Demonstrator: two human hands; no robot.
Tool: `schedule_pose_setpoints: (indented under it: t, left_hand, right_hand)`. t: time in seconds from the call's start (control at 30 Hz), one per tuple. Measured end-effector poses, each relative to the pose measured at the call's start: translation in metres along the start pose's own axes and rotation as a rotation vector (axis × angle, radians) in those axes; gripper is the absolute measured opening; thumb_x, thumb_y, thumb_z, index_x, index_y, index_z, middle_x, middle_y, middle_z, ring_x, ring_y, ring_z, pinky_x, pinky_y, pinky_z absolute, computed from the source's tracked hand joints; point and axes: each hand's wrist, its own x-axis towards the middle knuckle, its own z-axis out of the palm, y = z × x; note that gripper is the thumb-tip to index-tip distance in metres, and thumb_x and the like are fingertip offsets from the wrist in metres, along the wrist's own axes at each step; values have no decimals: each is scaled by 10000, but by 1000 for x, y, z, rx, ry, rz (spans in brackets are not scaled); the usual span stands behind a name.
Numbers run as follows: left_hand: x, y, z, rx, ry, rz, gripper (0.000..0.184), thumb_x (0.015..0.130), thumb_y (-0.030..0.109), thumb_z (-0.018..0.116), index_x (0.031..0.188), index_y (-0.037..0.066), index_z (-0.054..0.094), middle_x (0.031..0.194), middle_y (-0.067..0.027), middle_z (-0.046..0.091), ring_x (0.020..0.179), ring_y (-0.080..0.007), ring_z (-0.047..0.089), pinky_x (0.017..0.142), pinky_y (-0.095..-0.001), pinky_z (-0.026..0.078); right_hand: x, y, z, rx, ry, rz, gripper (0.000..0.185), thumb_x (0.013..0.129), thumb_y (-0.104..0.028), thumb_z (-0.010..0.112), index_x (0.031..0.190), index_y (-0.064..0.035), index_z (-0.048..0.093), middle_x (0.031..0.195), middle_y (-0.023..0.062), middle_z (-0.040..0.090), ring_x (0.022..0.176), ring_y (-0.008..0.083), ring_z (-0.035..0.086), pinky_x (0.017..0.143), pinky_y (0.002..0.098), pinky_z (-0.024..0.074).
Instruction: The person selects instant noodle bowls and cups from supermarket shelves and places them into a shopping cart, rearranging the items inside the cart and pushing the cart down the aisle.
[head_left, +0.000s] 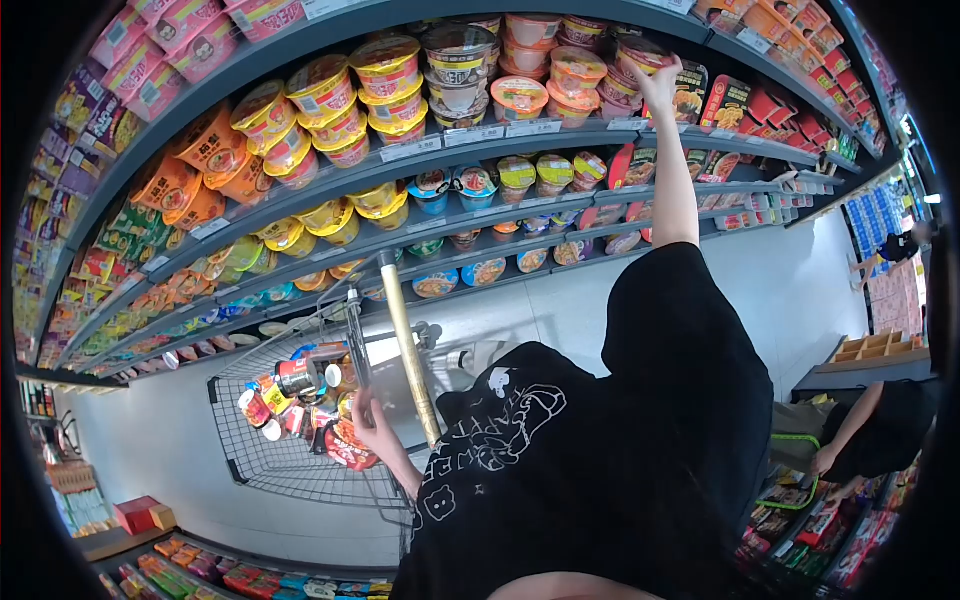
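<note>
My right hand (657, 84) reaches up to the upper shelf, its fingers closed round a noodle cup with a dark red lid (645, 55) on top of a stack of cups. Beside it stand stacked orange-lidded cups (577, 70) and flat black packs (690, 92). My left hand (370, 418) is low at the near end of the shopping cart (270, 470), close to its gold-coloured handle bar (408, 345). Its fingers are partly bent, and nothing can be made out between them. Several packed foods (300, 380) lie inside the cart.
Curved shelves (450, 145) full of instant noodles run across the front. At the right, another person's hand (824, 460) holds a green basket (790, 500). A farther person (898, 247) stands at the far right. Low displays (240, 578) line the bottom.
</note>
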Motion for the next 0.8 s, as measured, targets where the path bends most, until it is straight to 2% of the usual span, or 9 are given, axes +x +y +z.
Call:
schedule_pose_setpoints:
  t: [0.1,0.2,0.3,0.37,0.53,0.6,0.67,0.73,0.8]
  left_hand:
    - [-2,3,1,-20,11,-12,293,802,14,457,1092,-29,462,1000,-121,542,935,-176,506,814,-286,390]
    - [2,-9,-2,5,14,-6,296,795,4,457,1089,-27,465,997,-116,543,931,-168,507,823,-279,387]
    - [1,-1,2,-33,24,-52,302,790,15,478,1091,-18,475,958,-96,561,880,-138,522,809,-270,398]
    - [3,-4,2,-29,52,-70,266,787,63,527,1047,9,524,851,-58,585,815,-112,530,764,-236,399]
    - [1,-1,1,74,74,-105,276,742,104,597,1012,62,563,754,-5,544,717,-85,482,648,-212,389]
    - [0,3,-2,153,63,-102,295,708,128,600,1000,96,573,747,3,564,715,-109,489,648,-232,391]
    - [0,14,-7,186,5,-126,305,695,140,594,998,103,575,741,3,575,729,-118,500,659,-240,394]
    - [7,17,-18,255,-90,-110,310,701,155,587,1005,100,569,736,-14,582,732,-112,534,666,-240,409]
    - [28,9,-37,-48,-208,-297,311,707,159,582,1009,91,560,711,-31,588,638,-115,567,634,-257,434]
  right_hand:
    - [-2,11,4,143,-133,243,1026,596,-381,725,1218,95,63,1177,251,322,1101,303,369,917,331,302]
    - [-19,0,15,105,187,-108,1084,598,-353,731,1245,104,-8,1248,261,210,1194,282,236,976,336,219]
    - [-89,-70,9,371,218,-112,766,718,-200,642,1238,53,140,1246,212,263,1162,268,294,975,352,215]
    - [-158,-118,20,504,73,-137,594,769,-117,563,1226,12,206,1213,166,325,1126,244,353,955,366,248]
    - [-340,-222,28,837,-828,-150,420,724,-62,530,1120,-5,399,1127,136,443,1099,253,397,939,352,284]
    - [-381,-259,26,838,-913,-468,310,655,-76,578,958,-32,530,1001,99,540,1035,293,451,905,397,322]
    - [-402,-276,21,882,-1163,-708,173,639,-84,587,807,-46,574,917,69,577,966,256,497,878,399,347]
    - [-423,-281,19,895,-1222,-851,114,629,-119,593,727,-63,574,743,38,565,772,202,524,732,348,390]
    - [-432,-276,14,838,-1274,-946,76,622,-124,588,671,-69,570,668,24,549,687,185,522,670,326,394]
